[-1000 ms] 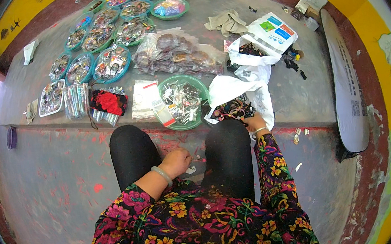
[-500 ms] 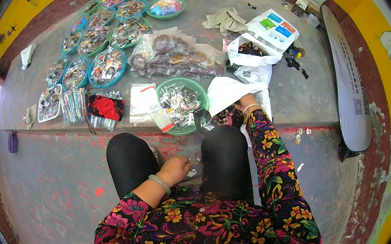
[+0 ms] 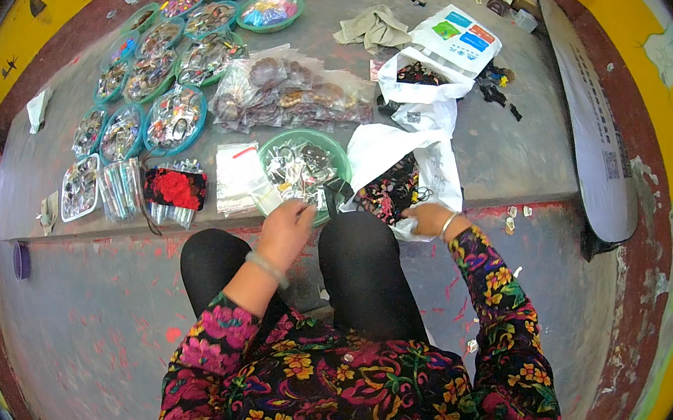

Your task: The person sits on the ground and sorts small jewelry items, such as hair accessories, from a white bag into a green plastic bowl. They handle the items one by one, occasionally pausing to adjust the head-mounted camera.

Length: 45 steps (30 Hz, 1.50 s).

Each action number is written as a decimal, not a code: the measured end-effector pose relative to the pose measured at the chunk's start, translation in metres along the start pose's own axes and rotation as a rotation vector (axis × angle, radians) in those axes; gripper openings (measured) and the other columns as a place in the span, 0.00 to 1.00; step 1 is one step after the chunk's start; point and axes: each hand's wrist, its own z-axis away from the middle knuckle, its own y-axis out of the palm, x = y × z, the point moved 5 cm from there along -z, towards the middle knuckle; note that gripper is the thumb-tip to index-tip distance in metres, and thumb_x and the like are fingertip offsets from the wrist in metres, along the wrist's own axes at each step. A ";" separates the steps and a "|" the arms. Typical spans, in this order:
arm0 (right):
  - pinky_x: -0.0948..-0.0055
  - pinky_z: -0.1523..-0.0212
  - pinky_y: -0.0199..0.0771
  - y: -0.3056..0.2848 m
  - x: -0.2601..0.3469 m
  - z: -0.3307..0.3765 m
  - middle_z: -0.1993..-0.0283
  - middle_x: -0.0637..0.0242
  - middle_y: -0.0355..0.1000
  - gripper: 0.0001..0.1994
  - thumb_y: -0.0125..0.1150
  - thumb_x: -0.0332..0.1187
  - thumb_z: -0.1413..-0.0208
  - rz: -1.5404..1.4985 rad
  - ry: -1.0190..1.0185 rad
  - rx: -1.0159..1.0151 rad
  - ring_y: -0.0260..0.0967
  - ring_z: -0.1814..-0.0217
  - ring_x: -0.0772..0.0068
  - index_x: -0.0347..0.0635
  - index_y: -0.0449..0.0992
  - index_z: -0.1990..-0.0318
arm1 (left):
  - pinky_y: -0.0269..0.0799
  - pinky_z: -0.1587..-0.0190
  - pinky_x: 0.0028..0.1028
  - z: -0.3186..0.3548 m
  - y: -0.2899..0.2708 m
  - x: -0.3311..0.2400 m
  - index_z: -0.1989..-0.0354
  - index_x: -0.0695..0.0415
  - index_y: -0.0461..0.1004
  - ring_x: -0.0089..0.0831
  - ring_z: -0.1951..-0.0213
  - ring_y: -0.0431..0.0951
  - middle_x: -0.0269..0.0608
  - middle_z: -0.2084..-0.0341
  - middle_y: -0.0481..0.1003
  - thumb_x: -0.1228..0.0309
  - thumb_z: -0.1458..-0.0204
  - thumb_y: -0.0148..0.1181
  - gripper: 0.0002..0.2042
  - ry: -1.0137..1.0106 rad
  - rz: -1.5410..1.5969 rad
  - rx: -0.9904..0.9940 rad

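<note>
My right hand (image 3: 430,220) is closed on the near edge of a white plastic bag (image 3: 370,143). Dark, brightly patterned small items (image 3: 391,191) fill the bag's wide mouth. At the near rim of a green basket (image 3: 338,153) is my left hand (image 3: 287,229), its fingers bent together; what they hold, if anything, is hidden. The basket contains many small clear-wrapped pieces (image 3: 298,173). A black strip (image 3: 339,197) hangs over its right rim, beside the bag. Left of the basket lie flat clear packets (image 3: 238,180).
Several round baskets (image 3: 176,120) of wrapped trinkets stand at the far left. Clear bags of brownish rings (image 3: 297,93) lie mid-ledge. A second white bag (image 3: 452,53) and a beige cloth (image 3: 373,29) sit farther right. A red-and-black pouch (image 3: 174,188) lies near the ledge's front edge.
My left hand has risen from between my knees to the basket's near rim. My right hand has come out of the white bag to its near edge, and the mouth now gapes wider.
</note>
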 end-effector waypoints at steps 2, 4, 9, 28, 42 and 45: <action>0.56 0.56 0.65 -0.005 0.043 0.022 0.62 0.55 0.71 0.22 0.56 0.38 0.57 0.239 0.109 0.117 0.64 0.49 0.55 0.47 0.67 0.51 | 0.67 0.63 0.39 -0.021 0.010 -0.016 0.71 0.63 0.72 0.49 0.68 0.72 0.55 0.73 0.72 0.59 0.53 0.55 0.16 0.047 0.004 0.064; 0.53 0.58 0.64 0.014 0.042 0.031 0.63 0.59 0.70 0.16 0.54 0.36 0.56 0.460 0.060 -0.330 0.64 0.50 0.58 0.46 0.71 0.57 | 0.68 0.62 0.37 -0.042 0.034 -0.013 0.68 0.64 0.72 0.47 0.68 0.73 0.53 0.73 0.73 0.55 0.56 0.58 0.21 0.120 -0.087 0.141; 0.61 0.67 0.68 0.002 0.035 0.024 0.71 0.63 0.71 0.06 0.53 0.32 0.58 0.398 0.137 -0.420 0.68 0.64 0.62 0.45 0.75 0.73 | 0.67 0.58 0.37 -0.079 0.081 0.010 0.64 0.66 0.72 0.48 0.62 0.73 0.57 0.66 0.73 0.46 0.62 0.58 0.30 -0.026 -0.403 0.574; 0.66 0.67 0.60 -0.054 0.039 0.061 0.77 0.67 0.67 0.03 0.52 0.30 0.62 0.488 -0.122 -0.575 0.65 0.67 0.66 0.45 0.72 0.80 | 0.70 0.76 0.30 -0.086 0.102 0.041 0.70 0.65 0.72 0.32 0.76 0.76 0.45 0.76 0.75 0.65 0.50 0.45 0.15 -0.151 0.228 0.494; 0.62 0.68 0.70 -0.064 0.041 0.006 0.72 0.58 0.72 0.07 0.55 0.31 0.58 0.314 -0.061 -0.418 0.71 0.69 0.57 0.41 0.76 0.71 | 0.68 0.65 0.35 -0.068 0.102 0.048 0.74 0.60 0.74 0.43 0.70 0.74 0.50 0.76 0.74 0.60 0.54 0.50 0.14 0.013 0.085 0.346; 0.63 0.62 0.71 -0.035 0.023 -0.006 0.66 0.52 0.73 0.08 0.54 0.29 0.58 0.322 0.192 0.126 0.72 0.63 0.55 0.39 0.77 0.70 | 0.68 0.65 0.35 -0.067 0.099 0.043 0.74 0.60 0.75 0.44 0.73 0.73 0.51 0.78 0.73 0.61 0.55 0.50 0.14 0.007 0.090 0.371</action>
